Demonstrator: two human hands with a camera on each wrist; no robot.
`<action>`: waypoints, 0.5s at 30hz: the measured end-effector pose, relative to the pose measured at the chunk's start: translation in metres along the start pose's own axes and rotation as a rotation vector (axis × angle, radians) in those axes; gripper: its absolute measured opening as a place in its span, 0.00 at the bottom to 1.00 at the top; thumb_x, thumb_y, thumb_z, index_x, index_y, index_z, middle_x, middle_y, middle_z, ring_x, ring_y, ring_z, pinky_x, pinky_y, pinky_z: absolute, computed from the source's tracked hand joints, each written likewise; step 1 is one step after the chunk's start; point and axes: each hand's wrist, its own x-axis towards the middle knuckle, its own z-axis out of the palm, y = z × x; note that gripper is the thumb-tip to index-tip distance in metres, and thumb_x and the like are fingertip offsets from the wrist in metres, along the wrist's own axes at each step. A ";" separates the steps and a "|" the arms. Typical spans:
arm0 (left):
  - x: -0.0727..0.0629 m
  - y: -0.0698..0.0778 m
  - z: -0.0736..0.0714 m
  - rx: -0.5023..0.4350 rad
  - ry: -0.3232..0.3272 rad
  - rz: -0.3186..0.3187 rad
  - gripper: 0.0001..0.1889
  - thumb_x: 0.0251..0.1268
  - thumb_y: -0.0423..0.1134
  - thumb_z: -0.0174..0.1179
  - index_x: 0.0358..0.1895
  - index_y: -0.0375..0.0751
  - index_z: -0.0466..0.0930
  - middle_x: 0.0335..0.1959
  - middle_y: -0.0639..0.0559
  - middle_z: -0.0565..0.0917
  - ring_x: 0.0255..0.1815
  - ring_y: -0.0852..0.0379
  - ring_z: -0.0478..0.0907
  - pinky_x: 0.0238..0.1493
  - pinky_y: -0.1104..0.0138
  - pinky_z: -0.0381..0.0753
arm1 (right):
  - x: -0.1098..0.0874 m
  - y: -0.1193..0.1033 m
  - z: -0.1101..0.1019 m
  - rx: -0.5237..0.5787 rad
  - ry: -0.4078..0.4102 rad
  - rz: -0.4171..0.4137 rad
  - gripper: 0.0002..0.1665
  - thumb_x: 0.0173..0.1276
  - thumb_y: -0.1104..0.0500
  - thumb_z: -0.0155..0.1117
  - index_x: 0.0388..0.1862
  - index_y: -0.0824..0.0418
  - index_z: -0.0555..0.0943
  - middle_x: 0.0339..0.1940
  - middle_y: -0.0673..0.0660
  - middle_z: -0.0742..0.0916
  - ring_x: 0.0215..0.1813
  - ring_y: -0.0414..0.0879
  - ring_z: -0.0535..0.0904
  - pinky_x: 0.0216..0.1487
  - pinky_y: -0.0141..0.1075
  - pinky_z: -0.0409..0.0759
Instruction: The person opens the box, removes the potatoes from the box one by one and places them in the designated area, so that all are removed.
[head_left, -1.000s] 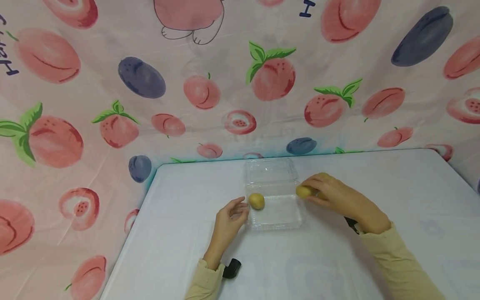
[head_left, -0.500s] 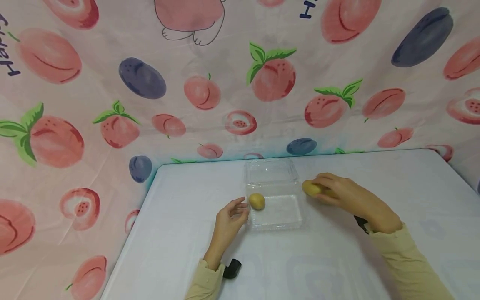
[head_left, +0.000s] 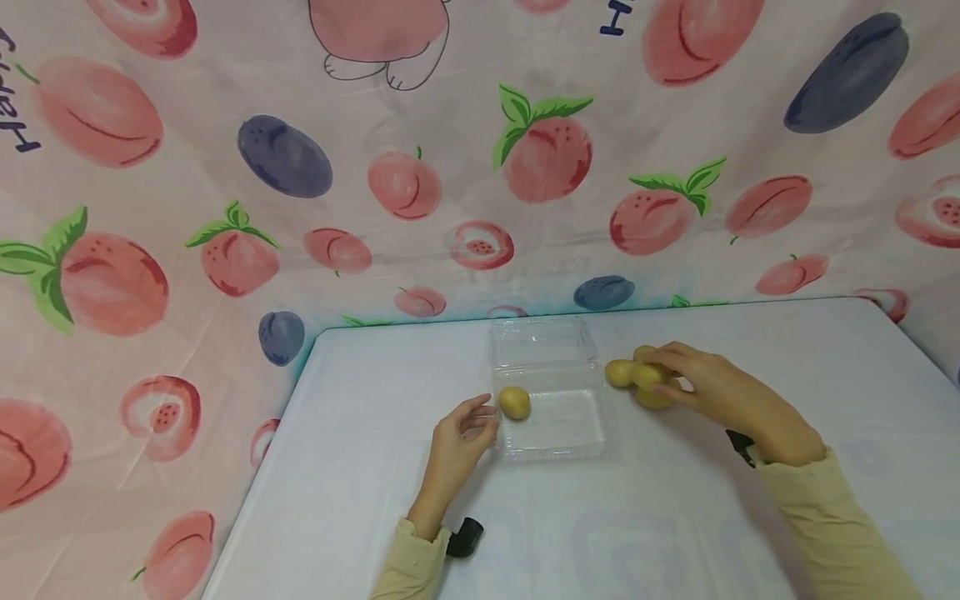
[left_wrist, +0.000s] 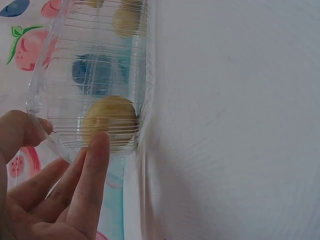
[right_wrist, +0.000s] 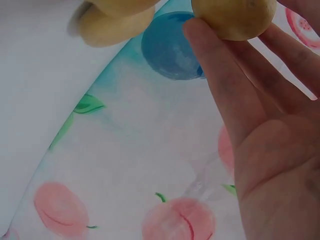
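Note:
My left hand (head_left: 463, 433) holds the left edge of a clear plastic clamshell box (head_left: 558, 425), its thumb at the rim and fingers against the ribbed outer wall in the left wrist view. Inside, at the box's left end, lies one potato (head_left: 514, 402). To the right of the box, my right hand (head_left: 708, 383) pinches a yellow potato (right_wrist: 235, 17) between thumb and fingertips. Around it sit other potatoes: one on the left (head_left: 618, 373), one behind, and one in front (head_left: 656, 398), partly hidden.
The box's lid (head_left: 542, 342) lies folded back towards the rear edge of the white table (head_left: 360, 492). Behind the table hangs a cloth (head_left: 420, 108) printed with fruit. A black wrist camera (head_left: 465, 537) sits at the left wrist.
My right hand has shifted right from over the potatoes, and its fingertips now pinch one of them. More potatoes are in sight. The left hand and box stay put.

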 end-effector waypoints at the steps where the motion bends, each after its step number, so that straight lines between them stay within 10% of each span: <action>1: 0.000 0.000 0.000 -0.001 0.000 0.001 0.21 0.66 0.34 0.63 0.62 0.36 0.77 0.50 0.41 0.86 0.49 0.50 0.84 0.48 0.69 0.83 | -0.001 0.001 0.000 0.000 0.000 0.003 0.24 0.58 0.63 0.75 0.54 0.66 0.81 0.46 0.56 0.85 0.43 0.48 0.84 0.43 0.47 0.85; 15: 0.000 -0.001 0.000 -0.004 0.000 -0.004 0.21 0.66 0.34 0.63 0.62 0.35 0.77 0.49 0.43 0.86 0.50 0.49 0.84 0.48 0.70 0.83 | -0.008 0.013 -0.004 -0.015 -0.006 0.079 0.21 0.59 0.62 0.75 0.49 0.68 0.82 0.44 0.57 0.85 0.40 0.46 0.82 0.41 0.45 0.84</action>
